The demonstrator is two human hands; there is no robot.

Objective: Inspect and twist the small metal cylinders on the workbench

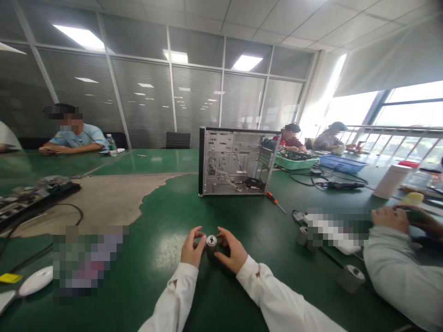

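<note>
Lower centre: our left hand (191, 247) and right hand (230, 250) clasp a metal cylinder (211, 244)

We hold it upright between curled fingers, over the green tabletop (166, 207). Behind stands an open computer case (235, 161), an orange-handled screwdriver (273, 200) just right of it; a second metal cylinder (351, 279) sits lower right, near a co-worker's hand (391, 219).

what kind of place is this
Probably a computer repair or assembly workroom: an open metal computer case on a long green table, with a screwdriver and a blue tray nearby.
</note>
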